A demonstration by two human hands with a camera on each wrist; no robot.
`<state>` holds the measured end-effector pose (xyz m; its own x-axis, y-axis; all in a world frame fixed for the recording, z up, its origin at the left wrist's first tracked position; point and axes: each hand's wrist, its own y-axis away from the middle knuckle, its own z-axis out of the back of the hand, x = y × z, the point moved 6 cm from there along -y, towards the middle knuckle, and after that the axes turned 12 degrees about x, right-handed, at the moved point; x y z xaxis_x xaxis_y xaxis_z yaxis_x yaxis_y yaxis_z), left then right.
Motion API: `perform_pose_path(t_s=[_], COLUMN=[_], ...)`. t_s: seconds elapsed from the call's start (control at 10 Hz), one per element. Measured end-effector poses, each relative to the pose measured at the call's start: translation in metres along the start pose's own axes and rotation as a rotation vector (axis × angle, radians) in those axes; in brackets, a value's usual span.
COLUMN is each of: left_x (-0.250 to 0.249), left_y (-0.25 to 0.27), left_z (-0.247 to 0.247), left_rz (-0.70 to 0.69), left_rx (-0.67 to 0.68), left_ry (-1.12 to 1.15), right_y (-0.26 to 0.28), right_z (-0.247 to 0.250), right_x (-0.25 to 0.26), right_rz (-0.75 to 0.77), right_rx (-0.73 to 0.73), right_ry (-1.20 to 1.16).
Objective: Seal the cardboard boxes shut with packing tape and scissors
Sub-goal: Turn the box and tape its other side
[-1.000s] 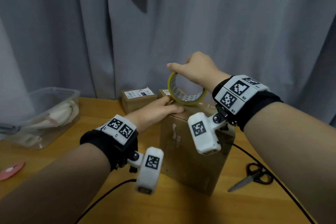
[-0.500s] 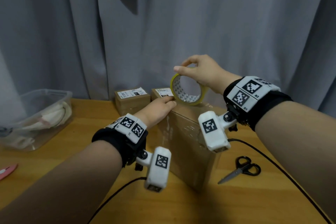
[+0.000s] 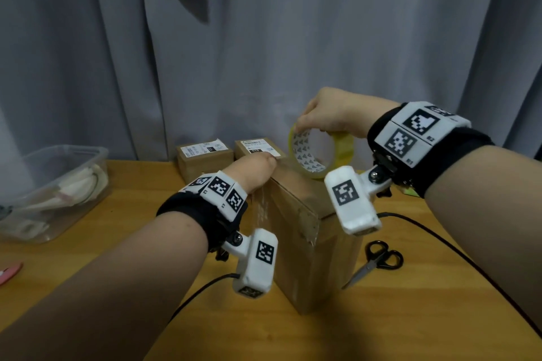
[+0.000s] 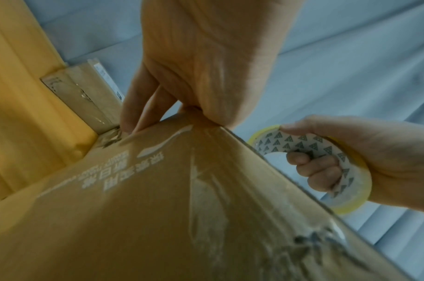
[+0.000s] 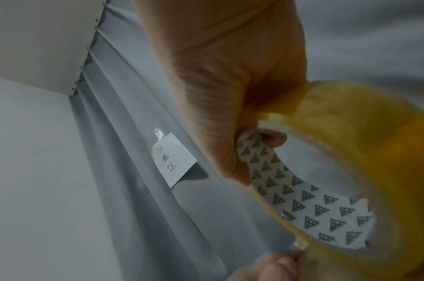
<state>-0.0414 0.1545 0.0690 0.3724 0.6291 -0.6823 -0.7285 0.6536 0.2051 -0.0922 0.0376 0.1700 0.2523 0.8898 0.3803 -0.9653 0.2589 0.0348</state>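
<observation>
Two hands working: my right hand [image 3: 331,114] grips the yellow tape roll [image 3: 321,152] above the tall brown cardboard box [image 3: 305,231] on the wooden table [image 3: 117,243]; left hand [image 3: 252,171] pinches the box's far top edge; black scissors [image 3: 375,261] lie right.

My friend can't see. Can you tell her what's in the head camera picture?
A right hand holds a yellow roll of packing tape above a tall brown cardboard box that the left hand steadies on a wooden table. Black-handled scissors lie to the box's right.
</observation>
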Motion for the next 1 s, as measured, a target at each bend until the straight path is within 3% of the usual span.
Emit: perform_pose_path(t_s=[0.2,0.3,0.4,0.6,0.8,1.0], left_x=[0.004,0.016,0.02,0.008,0.009,0.026], left_y=[0.004,0.007,0.006,-0.017,-0.02,-0.004], left_z=[0.002,0.005,0.013,0.016,0.002,0.011], left_rz=[0.051,0.089,0.103,-0.102,-0.176,-0.15], left_rx=[-0.05,-0.083,-0.123,0.1,0.185,0.099], left_ry=[-0.08,-0.17,-0.199,-0.007,0.225,-0.08], right_y=[0.002,0.003,-0.004,-0.022,-0.031,-0.036], right_z=[-0.011,-0.019,-0.023,-0.021,-0.025,-0.028], right_x=[-0.005,-0.006,-0.009,-0.014,-0.016,0.005], right_rz=[0.052,0.187,0.276,0.327,0.387,0.484], right_rx=[-0.144,-0.242,-0.203,-0.192,-0.173,-0.136], right_ry=[0.082,-0.053,-0.27,-0.367,-0.479,-0.525])
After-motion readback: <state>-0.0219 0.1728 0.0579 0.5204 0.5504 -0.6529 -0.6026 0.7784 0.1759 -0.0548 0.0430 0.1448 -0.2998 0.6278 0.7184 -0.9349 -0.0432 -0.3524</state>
